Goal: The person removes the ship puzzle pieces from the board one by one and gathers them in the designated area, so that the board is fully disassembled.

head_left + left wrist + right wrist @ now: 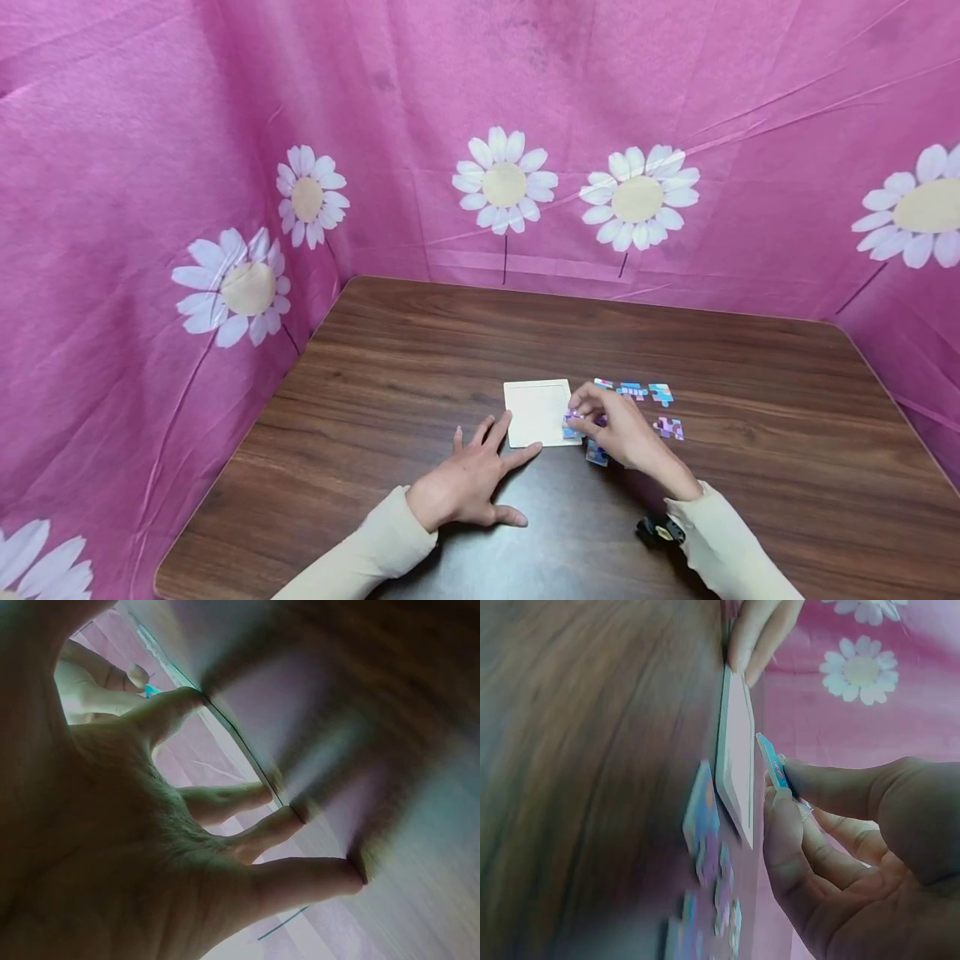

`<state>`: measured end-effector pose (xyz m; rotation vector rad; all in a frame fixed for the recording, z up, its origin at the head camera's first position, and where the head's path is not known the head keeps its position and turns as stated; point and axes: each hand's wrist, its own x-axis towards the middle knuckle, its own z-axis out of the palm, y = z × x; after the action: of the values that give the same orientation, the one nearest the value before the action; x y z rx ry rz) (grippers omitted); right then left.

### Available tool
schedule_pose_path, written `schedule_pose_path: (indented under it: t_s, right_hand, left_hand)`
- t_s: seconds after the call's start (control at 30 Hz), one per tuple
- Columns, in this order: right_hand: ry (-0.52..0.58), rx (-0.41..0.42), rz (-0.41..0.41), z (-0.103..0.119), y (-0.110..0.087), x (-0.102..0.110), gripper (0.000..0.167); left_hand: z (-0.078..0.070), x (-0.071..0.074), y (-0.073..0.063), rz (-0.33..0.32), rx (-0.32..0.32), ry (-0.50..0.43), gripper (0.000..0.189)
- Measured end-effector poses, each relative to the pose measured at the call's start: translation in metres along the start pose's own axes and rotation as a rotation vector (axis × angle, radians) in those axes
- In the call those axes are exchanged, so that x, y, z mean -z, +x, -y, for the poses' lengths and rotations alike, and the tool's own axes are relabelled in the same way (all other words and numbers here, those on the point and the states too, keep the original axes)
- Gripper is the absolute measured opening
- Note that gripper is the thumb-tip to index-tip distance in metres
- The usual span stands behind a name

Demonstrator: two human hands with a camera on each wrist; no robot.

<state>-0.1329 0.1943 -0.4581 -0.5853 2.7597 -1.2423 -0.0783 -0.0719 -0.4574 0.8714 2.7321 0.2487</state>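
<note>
A pale square puzzle tray (pixel 536 412) with a raised rim lies on the table. My left hand (pixel 468 483) has its fingers spread, fingertips at the tray's left and near edges. My right hand (pixel 622 425) pinches a blue and purple puzzle piece (pixel 773 761) between thumb and fingers, over the tray's right side. In the right wrist view that piece is tilted and apart from the tray. Loose puzzle pieces (pixel 661 392) lie right of the tray, some partly hidden behind the right hand. One piece (pixel 597 454) sits close to the tray's near right corner.
The brown wooden table (pixel 420 333) extends around the tray. A pink curtain (pixel 420 100) with white daisies hangs along its back and sides. A dark strap with a small device (pixel 660 530) is at the right wrist.
</note>
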Motion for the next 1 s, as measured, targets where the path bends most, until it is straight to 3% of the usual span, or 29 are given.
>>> schedule_pose_path:
  t_s: [0.17,0.4,0.67,1.0]
  right_hand:
    - [-0.002,-0.039,-0.010,-0.006,-0.012,0.013,0.013]
    - [-0.026,-0.023,-0.060,-0.019,-0.029,0.032,0.011]
    - [-0.001,-0.142,-0.053,-0.033,-0.048,0.047,0.013]
    - [-0.025,-0.197,-0.061,-0.047,-0.068,0.058,0.015]
  left_hand:
    - [-0.001,0.000,0.000,0.018,0.003,-0.010,0.094]
    - [-0.002,0.000,-0.001,0.008,-0.011,-0.022,0.094]
    - [0.000,0.004,-0.002,0.002,-0.010,-0.002,0.094]
    - [0.000,0.002,-0.002,0.004,-0.014,-0.020,0.094]
